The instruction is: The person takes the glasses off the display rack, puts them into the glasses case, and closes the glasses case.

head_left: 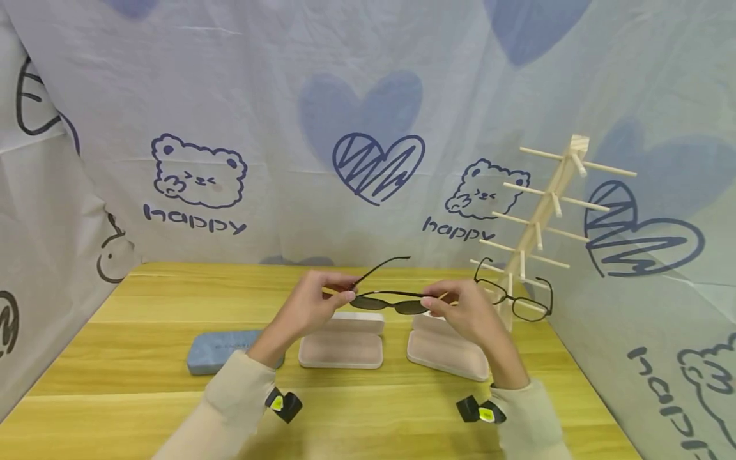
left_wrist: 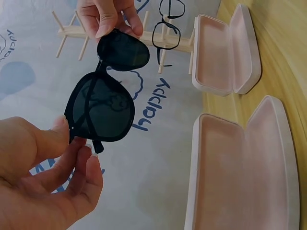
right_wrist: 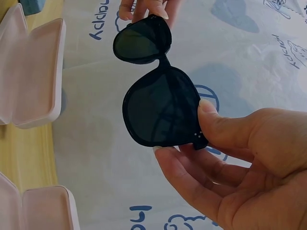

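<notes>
Both hands hold a pair of black sunglasses (head_left: 368,303) with dark lenses, raised over the table. My left hand (head_left: 313,300) pinches one outer end of the frame by the hinge, thumb in front and fingers behind. At the opposite end, my right hand (head_left: 462,310) pinches the frame the same way. One temple arm sticks up and back beside the left hand in the head view; the other lies across behind the lenses. Below the hands are two pale pink glasses cases with their lids up, one at the left (head_left: 340,352) and one at the right (head_left: 447,354).
A blue closed glasses case (head_left: 221,350) lies left of the pink ones, partly behind the left forearm. At the right stands a wooden peg rack (head_left: 543,214) with black-framed glasses (head_left: 529,308) on its low pegs. Printed cloth (head_left: 270,128) hangs behind the wooden table (head_left: 356,415).
</notes>
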### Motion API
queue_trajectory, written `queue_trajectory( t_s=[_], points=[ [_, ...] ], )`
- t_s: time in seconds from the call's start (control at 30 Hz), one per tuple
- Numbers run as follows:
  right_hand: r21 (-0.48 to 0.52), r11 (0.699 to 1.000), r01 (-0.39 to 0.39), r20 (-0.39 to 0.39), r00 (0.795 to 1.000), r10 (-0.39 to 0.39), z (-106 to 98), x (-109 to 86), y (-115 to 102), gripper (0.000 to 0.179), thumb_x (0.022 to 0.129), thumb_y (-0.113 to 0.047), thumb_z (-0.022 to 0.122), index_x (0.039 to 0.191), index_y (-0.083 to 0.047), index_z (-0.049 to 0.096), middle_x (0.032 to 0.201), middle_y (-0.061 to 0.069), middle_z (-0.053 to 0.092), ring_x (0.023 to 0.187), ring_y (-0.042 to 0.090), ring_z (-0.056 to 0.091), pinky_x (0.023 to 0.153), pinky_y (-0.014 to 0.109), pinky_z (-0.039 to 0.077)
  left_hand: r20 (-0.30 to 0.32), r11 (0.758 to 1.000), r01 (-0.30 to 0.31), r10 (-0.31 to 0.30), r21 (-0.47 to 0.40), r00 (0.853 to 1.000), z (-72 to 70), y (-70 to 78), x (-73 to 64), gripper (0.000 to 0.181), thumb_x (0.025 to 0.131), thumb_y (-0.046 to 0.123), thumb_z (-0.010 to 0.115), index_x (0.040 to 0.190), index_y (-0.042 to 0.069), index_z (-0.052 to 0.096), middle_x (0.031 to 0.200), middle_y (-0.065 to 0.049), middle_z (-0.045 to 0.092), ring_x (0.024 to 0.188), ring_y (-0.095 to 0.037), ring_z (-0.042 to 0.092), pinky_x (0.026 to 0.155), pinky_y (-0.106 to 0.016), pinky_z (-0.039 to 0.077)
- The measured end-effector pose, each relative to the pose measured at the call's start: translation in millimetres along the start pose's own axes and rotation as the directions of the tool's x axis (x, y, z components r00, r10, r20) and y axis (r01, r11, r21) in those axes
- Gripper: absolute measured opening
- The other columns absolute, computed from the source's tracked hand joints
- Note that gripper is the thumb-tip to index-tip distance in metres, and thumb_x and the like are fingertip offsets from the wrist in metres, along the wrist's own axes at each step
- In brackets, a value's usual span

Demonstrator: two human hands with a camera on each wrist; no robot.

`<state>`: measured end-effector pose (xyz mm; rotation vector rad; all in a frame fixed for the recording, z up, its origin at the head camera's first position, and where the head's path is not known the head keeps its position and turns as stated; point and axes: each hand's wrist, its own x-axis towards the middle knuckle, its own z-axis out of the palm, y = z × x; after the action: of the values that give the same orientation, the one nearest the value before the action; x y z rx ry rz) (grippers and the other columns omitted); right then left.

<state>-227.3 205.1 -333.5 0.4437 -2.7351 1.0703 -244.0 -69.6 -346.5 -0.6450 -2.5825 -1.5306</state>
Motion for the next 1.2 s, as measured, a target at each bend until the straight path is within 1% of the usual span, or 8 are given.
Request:
queue_trajectory(
  t_s=[0.1,0.37,0.53,0.63,0.83,1.0,1.1,1.2],
  points=[
    [0.009,1.0,-0.01,-0.003,1.0,0.01,2.9,1.2,0.0,0.013,0.087,-0.019,0.07,0.097,-0.012,0.075,0.094,0.007,0.074,0.069,0.013,0.068,0.059,0.023,0.053,0.0,1.0,-0.007,0.007,0.016,1.0,0.8,-1.8,-1.2,0.024,0.091,0.012,0.063,0.115,0.012,0.07,0.117,-0.005,0.069,0.1,-0.017,0.067,0.083,-0.033,0.057],
    [0.076,0.995,-0.064,0.0,0.998,0.064,10.6,3.2,0.2,0.013,0.086,-0.019,0.071,0.094,-0.009,0.074,0.093,0.01,0.073,0.063,0.015,0.069,0.06,0.028,0.058,-0.005,0.998,-0.032,0.032,0.047,0.999,-0.4,-8.9,-5.3,0.021,0.092,0.009,0.061,0.109,0.011,0.073,0.116,-0.006,0.07,0.108,-0.02,0.064,0.084,-0.035,0.056],
    [0.103,0.992,-0.075,0.009,0.997,0.075,14.1,4.0,0.3,0.014,0.085,-0.019,0.072,0.093,-0.007,0.074,0.09,0.011,0.073,0.063,0.02,0.069,0.058,0.025,0.057,-0.005,0.998,-0.039,0.039,0.058,0.999,-2.2,-11.1,-8.0,0.021,0.093,0.009,0.06,0.109,0.009,0.073,0.115,-0.007,0.07,0.109,-0.021,0.064,0.085,-0.036,0.056],
    [0.114,0.991,-0.07,0.01,0.998,0.069,16.2,4.2,0.5,0.013,0.085,-0.017,0.071,0.092,-0.006,0.074,0.088,0.012,0.072,0.062,0.02,0.069,0.057,0.023,0.056,-0.006,0.997,-0.039,0.039,0.062,0.999,-2.9,-11.9,-9.1,0.02,0.093,0.009,0.061,0.108,0.009,0.073,0.114,-0.007,0.07,0.108,-0.021,0.064,0.084,-0.036,0.056],
    [0.121,0.991,-0.064,0.025,0.998,0.062,21.8,4.6,2.2,0.011,0.087,-0.014,0.07,0.09,-0.005,0.074,0.087,0.012,0.072,0.064,0.024,0.069,0.059,0.03,0.058,0.005,0.998,-0.02,0.019,0.061,1.0,-3.9,-15.6,-12.2,0.019,0.093,0.01,0.06,0.106,0.014,0.074,0.112,-0.005,0.071,0.101,-0.019,0.066,0.079,-0.032,0.055],
    [0.114,0.99,-0.087,0.054,0.995,0.081,26.1,4.0,2.7,0.013,0.088,-0.013,0.067,0.095,-0.004,0.073,0.09,0.013,0.072,0.064,0.017,0.067,0.061,0.029,0.058,0.006,0.997,-0.001,0.0,0.072,1.0,-4.6,-20.0,-14.7,0.019,0.093,0.012,0.06,0.107,0.015,0.074,0.112,-0.004,0.071,0.102,-0.018,0.066,0.078,-0.031,0.055],
    [0.111,0.991,-0.08,0.062,0.995,0.074,28.4,3.3,2.6,0.014,0.089,-0.012,0.066,0.097,-0.002,0.073,0.09,0.013,0.071,0.064,0.014,0.066,0.061,0.027,0.058,0.002,0.997,0.008,-0.008,0.081,1.0,-5.2,-22.1,-16.6,0.02,0.093,0.013,0.06,0.107,0.015,0.074,0.113,-0.004,0.071,0.102,-0.019,0.065,0.079,-0.033,0.054],
    [0.101,0.992,-0.069,0.062,0.996,0.063,30.5,2.8,2.6,0.015,0.089,-0.012,0.065,0.097,-0.002,0.073,0.088,0.012,0.071,0.063,0.012,0.065,0.06,0.025,0.058,0.0,0.996,0.001,-0.001,0.087,1.0,-5.6,-24.2,-17.8,0.019,0.093,0.012,0.06,0.106,0.014,0.074,0.111,-0.004,0.071,0.102,-0.019,0.065,0.08,-0.034,0.054]
  ],
)
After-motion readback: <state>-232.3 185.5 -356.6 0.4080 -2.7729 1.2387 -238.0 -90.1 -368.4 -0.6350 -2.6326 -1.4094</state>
